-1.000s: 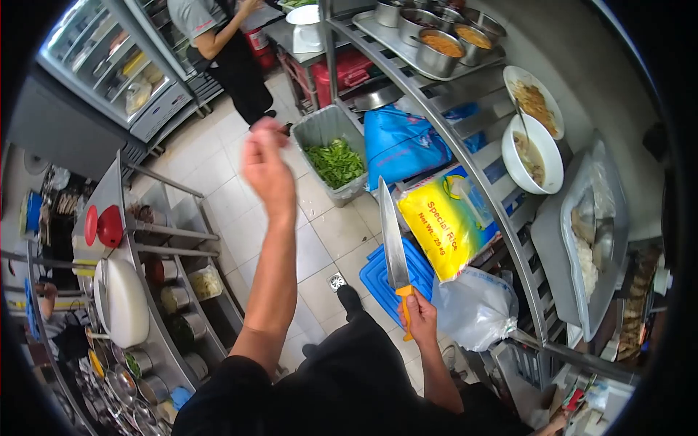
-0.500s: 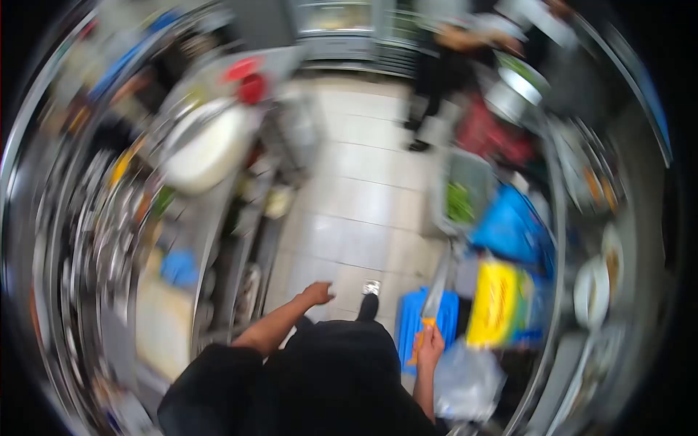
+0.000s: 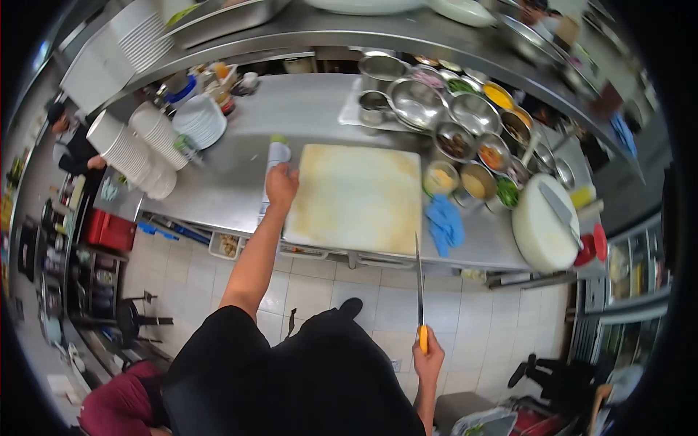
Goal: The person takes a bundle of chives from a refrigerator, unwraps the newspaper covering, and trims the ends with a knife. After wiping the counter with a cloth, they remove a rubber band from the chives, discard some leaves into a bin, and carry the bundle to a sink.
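Observation:
My right hand (image 3: 429, 357) is wrapped round the yellow handle of a long knife (image 3: 419, 291), whose blade points up toward the near right corner of a stained white cutting board (image 3: 356, 196). At the board's left edge is my left hand (image 3: 281, 185), fingers bent over a printed wrapped bundle (image 3: 276, 156) with a green end showing; whether it grips the bundle is hard to tell. A blue cloth (image 3: 445, 224) lies just right of the board.
Metal bowls (image 3: 416, 102) and small food containers stand behind and right of the board. A thick round white block (image 3: 542, 225) carries another knife. Stacked white containers (image 3: 120, 149) are at left. An overhead shelf (image 3: 327, 36) spans the back. Other people are at the left and lower right.
The view has turned from the aisle to the counter with the cutting board. My left hand has gone from above the floor to the bundle beside the board. The knife remains in my right hand.

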Tool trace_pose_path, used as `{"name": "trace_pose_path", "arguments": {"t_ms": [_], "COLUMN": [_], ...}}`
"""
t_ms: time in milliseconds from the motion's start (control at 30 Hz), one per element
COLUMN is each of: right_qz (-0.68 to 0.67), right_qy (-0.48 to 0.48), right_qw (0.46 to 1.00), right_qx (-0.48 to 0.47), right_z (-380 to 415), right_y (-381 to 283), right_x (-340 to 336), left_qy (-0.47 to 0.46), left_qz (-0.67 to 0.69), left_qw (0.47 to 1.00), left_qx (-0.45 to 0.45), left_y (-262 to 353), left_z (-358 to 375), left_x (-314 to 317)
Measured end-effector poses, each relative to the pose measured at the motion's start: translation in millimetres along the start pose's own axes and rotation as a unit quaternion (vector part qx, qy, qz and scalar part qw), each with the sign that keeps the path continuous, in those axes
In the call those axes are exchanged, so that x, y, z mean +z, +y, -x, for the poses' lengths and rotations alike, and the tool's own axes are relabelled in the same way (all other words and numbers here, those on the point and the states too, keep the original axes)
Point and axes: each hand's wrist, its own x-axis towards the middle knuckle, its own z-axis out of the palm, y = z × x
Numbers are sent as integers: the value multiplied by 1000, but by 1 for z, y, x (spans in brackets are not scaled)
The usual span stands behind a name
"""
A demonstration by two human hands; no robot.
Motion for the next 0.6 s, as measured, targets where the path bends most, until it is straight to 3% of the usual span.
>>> {"name": "trace_pose_path", "arguments": {"t_ms": [67,100,167,200,267,300,333,400,433,467,533,567,600], "right_qz": [76,101,109,89,61,28,30,185,186,242,292,346,397], "right_qy": [-49,-60,-61,-48,-59,-65,-73,-12,-19,-36,-63,-29,6], "right_qw": [995,991,985,981,980,980,979,957,956,944,929,895,854], "right_qx": [-43,-63,-123,-163,-178,-187,-190,-221,-225,-220,-219,-279,-338], "right_z": [-57,-84,-131,-152,-181,-191,-197,-211,-222,-232,-243,-248,-253], "right_y": [-35,-48,-65,-72,-90,-98,-106,-121,-120,-114,-106,-105,-104], "right_x": [23,37,69,86,111,122,130,143,147,153,162,165,167], "left_qy": [26,32,-128,-124,-111,-141,-136,-165,-198,-192,-148,-138,-175], "left_qz": [-142,-144,-107,-104,-32,139,139,416,474,471,640,636,675], "left_qw": [978,976,966,965,978,955,954,831,793,793,706,710,663], "left_qx": [-152,-162,-197,-205,-176,-220,-227,-330,-328,-335,-266,-269,-270], "left_y": [-32,-47,-82,-95,-109,-116,-109,-74,-57,-43,-18,-9,0], "left_z": [-21,-25,-22,-21,-17,-17,-12,-1,9,21,40,44,49], "left_x": [-6,-4,17,25,34,31,21,-11,-30,-39,-51,-57,-62]}}
